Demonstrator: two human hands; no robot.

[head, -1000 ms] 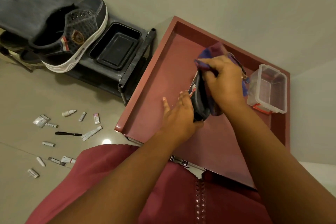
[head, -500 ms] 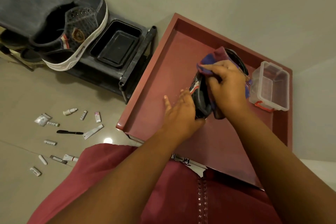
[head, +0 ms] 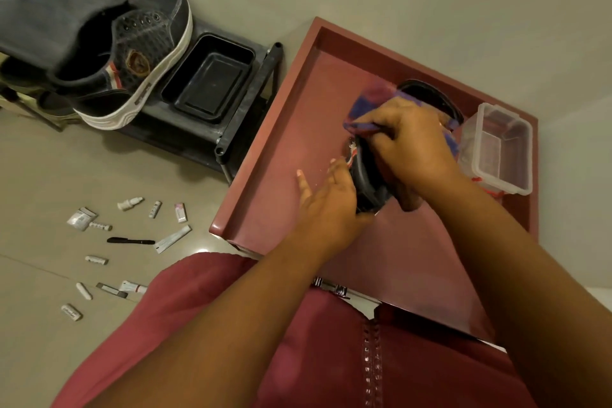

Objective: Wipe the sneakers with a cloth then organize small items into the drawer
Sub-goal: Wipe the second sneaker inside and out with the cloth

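Maroon wood fills the right half of the frame: a shallow open drawer (head: 284, 156) with raised sides. Over its middle, a dark sneaker (head: 367, 182) stands tipped on edge. The left hand (head: 331, 209) steadies it from the lower left, thumb tucked against the heel end and the other fingers spread fairly straight along the shoe's side. The right hand (head: 414, 146) comes over the top, its fingers curled around a blue and purple cloth (head: 367, 103) that it presses onto the sneaker. At the drawer's right edge sits a clear plastic box (head: 500, 149) with a red clip.

In the upper left, the second sneaker (head: 132, 56), dark with a white sole, lies on a black rack (head: 245, 116) just beside a black tray (head: 208, 79). Small items (head: 129, 238) lie scattered on the pale floor at the lower left: little tubes, sachets, a dropper bottle and a black pen (head: 130, 241). A maroon garment (head: 231, 341) covers the bottom of the frame.
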